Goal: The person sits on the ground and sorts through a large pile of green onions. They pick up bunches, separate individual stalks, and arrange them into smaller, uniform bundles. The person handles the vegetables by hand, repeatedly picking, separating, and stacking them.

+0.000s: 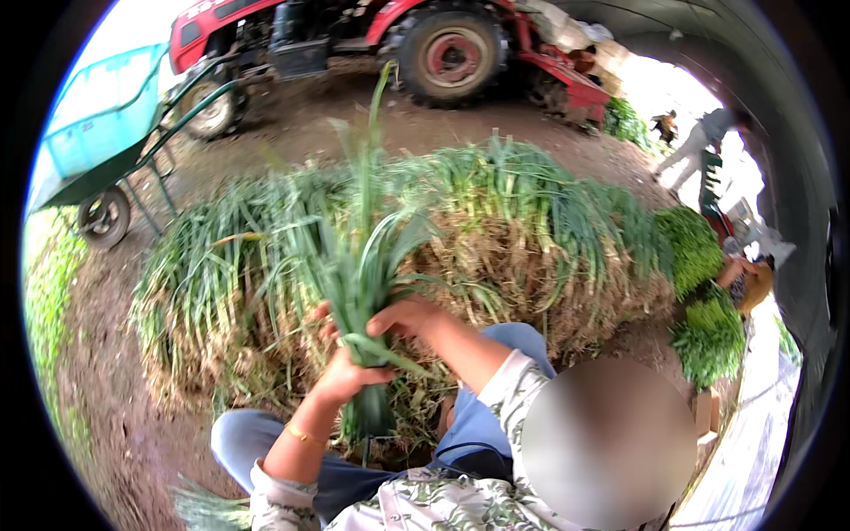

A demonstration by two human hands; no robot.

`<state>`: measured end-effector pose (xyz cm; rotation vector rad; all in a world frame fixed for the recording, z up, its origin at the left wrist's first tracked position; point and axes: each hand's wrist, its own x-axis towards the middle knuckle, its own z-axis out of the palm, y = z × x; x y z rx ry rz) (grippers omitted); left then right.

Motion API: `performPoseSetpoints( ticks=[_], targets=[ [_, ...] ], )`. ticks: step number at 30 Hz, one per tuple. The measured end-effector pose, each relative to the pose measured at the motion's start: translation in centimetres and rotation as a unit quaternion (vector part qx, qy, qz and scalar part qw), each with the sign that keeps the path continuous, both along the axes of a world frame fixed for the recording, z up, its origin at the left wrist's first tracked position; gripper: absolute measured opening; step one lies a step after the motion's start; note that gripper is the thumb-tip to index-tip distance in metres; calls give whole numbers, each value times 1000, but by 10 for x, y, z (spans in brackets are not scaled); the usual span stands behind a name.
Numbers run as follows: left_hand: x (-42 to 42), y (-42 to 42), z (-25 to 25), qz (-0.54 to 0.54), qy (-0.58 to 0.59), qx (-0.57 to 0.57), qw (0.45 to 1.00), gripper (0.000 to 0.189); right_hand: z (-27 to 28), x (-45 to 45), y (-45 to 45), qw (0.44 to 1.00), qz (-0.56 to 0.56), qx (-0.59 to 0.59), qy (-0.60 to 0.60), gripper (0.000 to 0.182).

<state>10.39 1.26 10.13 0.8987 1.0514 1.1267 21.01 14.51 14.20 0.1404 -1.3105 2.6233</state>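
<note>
A bunch of long green leek-like leaves point(358, 265) stands upright before me, its tips blurred. My left hand point(348, 378) is wrapped around its lower part, with a thin yellow band at the wrist. My right hand point(408, 318) grips the bunch a little higher, from the right side. Below my hands, the bundle's lower leaves point(373, 415) hang between my knees. Just beyond lies a long heap of leek-like plants point(524, 219), with pale, root-covered ends facing me and green tops bent over the far side.
A red tractor point(451, 56) stands behind the heap. At far left is a wheelbarrow point(99, 169) carrying a turquoise tub point(106, 106). Leafy greens point(690, 249) are piled at right, near a person point(750, 282). Another person point(710, 143) bends farther back. More leaves point(209, 508) lie at lower left.
</note>
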Motion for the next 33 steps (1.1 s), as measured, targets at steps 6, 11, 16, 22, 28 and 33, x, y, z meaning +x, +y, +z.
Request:
performPoseSetpoints(
  ticks=[6, 11, 16, 22, 28, 33],
  targets=[
    [30, 14, -17, -54, 23, 43, 997, 32, 19, 31, 51, 992, -90, 71, -43, 90],
    [43, 16, -46, -117, 86, -45, 988, 39, 94, 54, 47, 958, -202, 190, -67, 85],
    [46, 23, -68, -93, 147, -50, 984, 32, 64, 58, 64, 718, -381, 488, -319, 23],
    [43, 19, -13, -31, 367, 9, 930, 33, -4, 131, 107, 514, -521, 605, -315, 20],
    [29, 9, -19, 7, 427, -3, 904, 35, -10, 189, 129, 342, -504, 622, -492, 23],
    [-20, 5, -55, 114, 326, -19, 938, 26, 15, 277, 127, 312, -328, 572, -684, 32]
  ],
)
